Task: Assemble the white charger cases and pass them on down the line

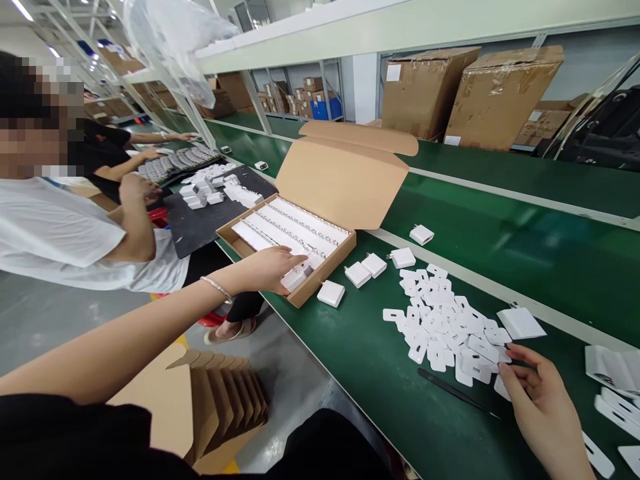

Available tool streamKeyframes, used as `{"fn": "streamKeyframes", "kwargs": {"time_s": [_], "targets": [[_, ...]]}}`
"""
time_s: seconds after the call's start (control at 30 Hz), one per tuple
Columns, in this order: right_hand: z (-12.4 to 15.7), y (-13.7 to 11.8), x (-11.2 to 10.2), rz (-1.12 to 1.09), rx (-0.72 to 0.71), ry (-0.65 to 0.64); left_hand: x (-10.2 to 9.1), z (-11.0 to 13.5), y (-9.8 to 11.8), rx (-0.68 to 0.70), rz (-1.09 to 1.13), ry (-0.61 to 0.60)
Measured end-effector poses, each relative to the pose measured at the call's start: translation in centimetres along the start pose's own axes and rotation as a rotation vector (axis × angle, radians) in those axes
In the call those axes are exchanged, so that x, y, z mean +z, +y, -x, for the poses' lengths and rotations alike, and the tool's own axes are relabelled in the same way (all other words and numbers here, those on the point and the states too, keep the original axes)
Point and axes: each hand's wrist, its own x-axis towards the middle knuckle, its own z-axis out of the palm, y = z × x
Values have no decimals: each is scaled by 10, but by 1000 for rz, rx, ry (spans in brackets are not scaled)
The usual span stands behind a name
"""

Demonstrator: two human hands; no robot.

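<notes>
My left hand reaches into the near right corner of an open cardboard box. Its fingers are closed on a white charger, whose far side is partly hidden by them. Rows of white chargers with metal prongs upward fill much of the box. My right hand is at the right edge of a loose pile of small white slotted cards. Its thumb and forefinger are slightly apart beside the cards. Black tweezers lie in front of the pile.
Several loose chargers lie between box and pile. A larger white block sits behind my right hand. At left, a person in a white shirt sits by a black mat. Folded cartons are stacked below the green table.
</notes>
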Motion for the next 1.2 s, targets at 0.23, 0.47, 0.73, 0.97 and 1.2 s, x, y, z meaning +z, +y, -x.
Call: {"fn": "streamKeyframes", "kwargs": {"time_s": [0.23, 0.47, 0.73, 0.97, 1.2], "targets": [[3, -6, 0, -31, 37, 12, 0, -6, 7, -31, -55, -57], [2, -6, 1, -13, 43, 17, 10, -9, 5, -71, -13, -5], [3, -6, 0, -37, 49, 9, 12, -14, 14, -101, -80, -19], [4, -6, 0, -41, 36, -2, 23, -12, 19, -118, -121, 44], [1, -4, -2, -24, 21, -21, 11, -8, 23, -47, -161, 43]]}}
